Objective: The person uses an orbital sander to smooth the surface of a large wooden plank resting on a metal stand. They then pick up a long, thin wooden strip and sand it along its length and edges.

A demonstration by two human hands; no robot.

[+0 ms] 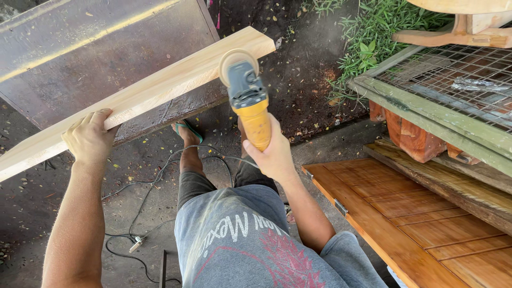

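Note:
A long pale wooden plank [160,88] lies slanted across a dark metal table [80,48], running from lower left to upper right. My left hand [88,137] grips the plank's near edge at the left. My right hand [273,152] holds the yellow handle of an angle grinder [246,93]. Its grey head and round sanding disc press on the plank's near edge, toward the right end. A black power cord [154,186] trails from the grinder down over the ground.
A varnished wooden door panel [421,224] with a hinge lies at lower right. Behind it stand a green-framed wire mesh frame [453,90] and wooden furniture pieces. Grass grows at top right. My foot in a green sandal [186,133] rests on the concrete floor.

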